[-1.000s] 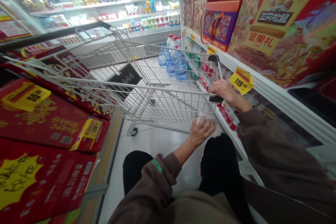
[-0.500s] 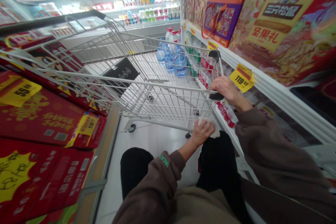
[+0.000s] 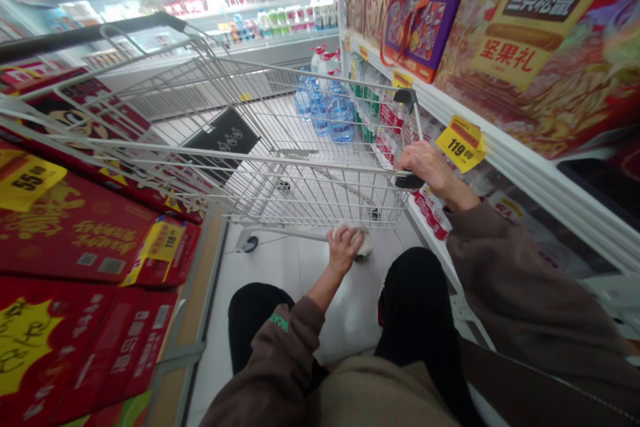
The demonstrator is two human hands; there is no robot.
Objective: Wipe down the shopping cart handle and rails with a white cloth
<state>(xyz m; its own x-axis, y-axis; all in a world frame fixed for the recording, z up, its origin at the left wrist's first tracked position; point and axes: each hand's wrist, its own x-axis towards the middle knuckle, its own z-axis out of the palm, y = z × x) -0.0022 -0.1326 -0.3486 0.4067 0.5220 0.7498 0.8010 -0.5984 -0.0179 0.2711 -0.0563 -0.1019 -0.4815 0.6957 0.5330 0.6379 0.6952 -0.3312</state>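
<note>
A pale, glossy tiled floor [image 3: 287, 267], thin joints showing between the tiles, runs through a narrow shop aisle. Across the far end stands a long display case [image 3: 290, 43], its tiers packed with small, colourful packages under cool white light. A white shelving unit [image 3: 530, 163] lines the right side, with yellow price tags [image 3: 459, 144] along its edge, large gift boxes [image 3: 505, 67] above and packs of bottles below. Big blue water bottles [image 3: 341, 113] stand on the floor near its far end. On the left, red boxes [image 3: 100, 340] with yellow signs are stacked beside a tan, grey-edged ledge [image 3: 197, 280].
</note>
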